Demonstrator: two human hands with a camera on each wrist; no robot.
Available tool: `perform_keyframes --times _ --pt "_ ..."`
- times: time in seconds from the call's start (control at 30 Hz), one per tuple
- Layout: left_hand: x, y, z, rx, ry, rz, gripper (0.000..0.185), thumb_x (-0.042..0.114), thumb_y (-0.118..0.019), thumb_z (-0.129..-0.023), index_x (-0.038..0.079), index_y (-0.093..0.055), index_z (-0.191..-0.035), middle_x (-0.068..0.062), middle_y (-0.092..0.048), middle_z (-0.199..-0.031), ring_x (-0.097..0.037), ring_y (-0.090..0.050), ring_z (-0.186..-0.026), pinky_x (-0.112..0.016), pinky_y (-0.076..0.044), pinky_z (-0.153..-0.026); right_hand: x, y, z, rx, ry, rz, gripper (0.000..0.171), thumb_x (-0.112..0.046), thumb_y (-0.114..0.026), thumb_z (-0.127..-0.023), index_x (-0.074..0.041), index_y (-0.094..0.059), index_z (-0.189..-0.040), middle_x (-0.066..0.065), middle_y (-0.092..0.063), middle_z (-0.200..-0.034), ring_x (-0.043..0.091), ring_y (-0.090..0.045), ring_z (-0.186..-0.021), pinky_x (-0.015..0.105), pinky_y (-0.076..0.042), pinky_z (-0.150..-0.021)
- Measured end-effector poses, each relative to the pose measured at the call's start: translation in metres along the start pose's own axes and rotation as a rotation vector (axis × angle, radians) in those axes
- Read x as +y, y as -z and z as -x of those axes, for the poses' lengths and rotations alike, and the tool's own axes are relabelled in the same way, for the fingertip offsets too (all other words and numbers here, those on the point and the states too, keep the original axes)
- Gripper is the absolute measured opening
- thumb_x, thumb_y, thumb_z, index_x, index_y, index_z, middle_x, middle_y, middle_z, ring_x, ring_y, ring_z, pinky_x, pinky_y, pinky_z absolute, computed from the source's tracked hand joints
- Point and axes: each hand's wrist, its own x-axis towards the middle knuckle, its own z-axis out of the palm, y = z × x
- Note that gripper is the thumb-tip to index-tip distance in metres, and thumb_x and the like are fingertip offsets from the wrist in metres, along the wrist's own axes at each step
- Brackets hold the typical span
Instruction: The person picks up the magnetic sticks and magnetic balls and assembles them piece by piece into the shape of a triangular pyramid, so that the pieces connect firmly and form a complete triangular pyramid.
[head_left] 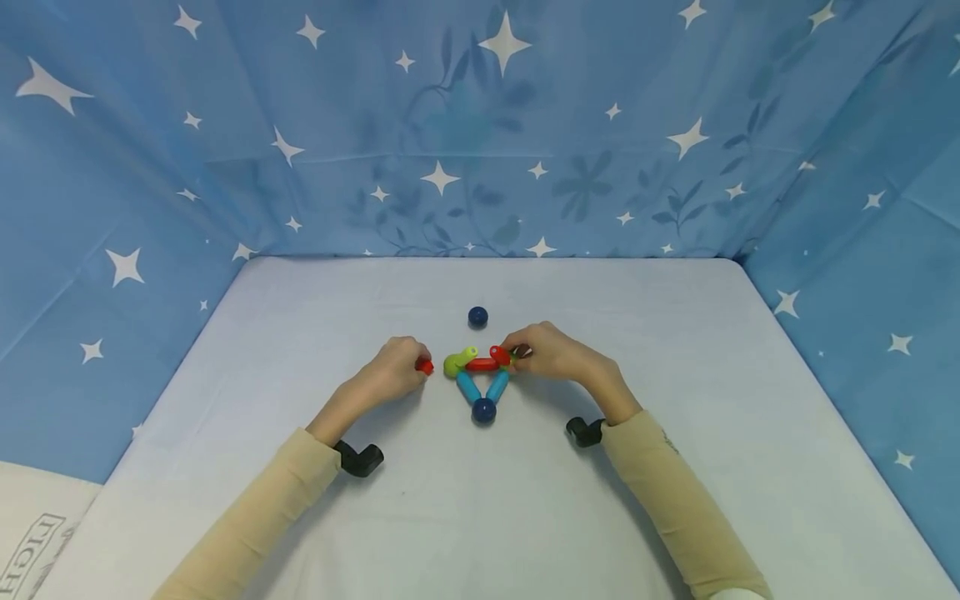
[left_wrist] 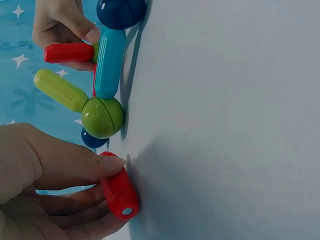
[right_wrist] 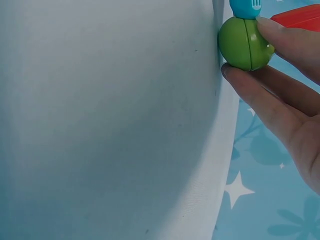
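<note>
My left hand (head_left: 393,368) pinches a short red magnetic rod (left_wrist: 120,194) between thumb and fingers, just left of a small triangle of rods and balls. At the triangle's right corner, my right hand (head_left: 557,350) holds a green ball (right_wrist: 245,44) with thumb and fingers. Two light-blue rods (head_left: 468,387) run from the green corners to a dark blue ball (head_left: 483,410) in front. A red rod (head_left: 482,364) forms the back side. From the left green ball (left_wrist: 102,117) a lime rod (left_wrist: 61,90) slants up; another red rod (left_wrist: 69,52) rises from the right ball.
A loose dark blue ball (head_left: 477,317) lies behind the triangle on the white-covered table (head_left: 480,517). Blue star-patterned curtains (head_left: 480,125) enclose the back and sides. Black wrist mounts (head_left: 362,460) hang by both sleeves.
</note>
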Motion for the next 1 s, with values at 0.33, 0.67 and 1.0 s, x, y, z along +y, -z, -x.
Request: perform_keyframes --times 0.33,0.67,1.0 --pt "0.002 0.004 0.005 -0.039 0.049 0.347 0.028 0.012 -0.074 -0.093 0.002 -0.074 -0.119 -0.007 -0.075 -0.103 -0.017 -0.066 -0.087 -0.032 -0.055 -0.079 0.002 0.002 -0.001 0.006 0.002 0.006 0.026 -0.004 -0.072 -0.094 -0.007 -0.075 -0.119 0.009 -0.075 -0.117 0.025 -0.070 -0.106 0.040 -0.058 -0.095" --pt "0.023 -0.010 0.010 -0.070 0.152 0.760 0.040 0.026 -0.079 -0.090 0.007 -0.072 -0.125 -0.007 -0.075 -0.110 -0.017 -0.069 -0.092 -0.037 -0.052 -0.095 0.001 0.002 -0.001 0.005 0.006 -0.006 0.026 -0.004 -0.072 -0.094 -0.007 -0.075 -0.119 0.009 -0.075 -0.117 0.026 -0.070 -0.107 0.040 -0.058 -0.095" --pt "0.044 -0.032 0.012 0.019 0.111 0.892 0.036 0.018 -0.080 -0.090 0.005 -0.074 -0.123 -0.010 -0.077 -0.113 -0.015 -0.072 -0.099 -0.030 -0.057 -0.093 0.000 0.000 0.000 0.004 0.012 -0.009 0.022 -0.005 -0.073 -0.094 -0.008 -0.075 -0.116 0.008 -0.075 -0.115 0.026 -0.071 -0.105 0.040 -0.059 -0.094"
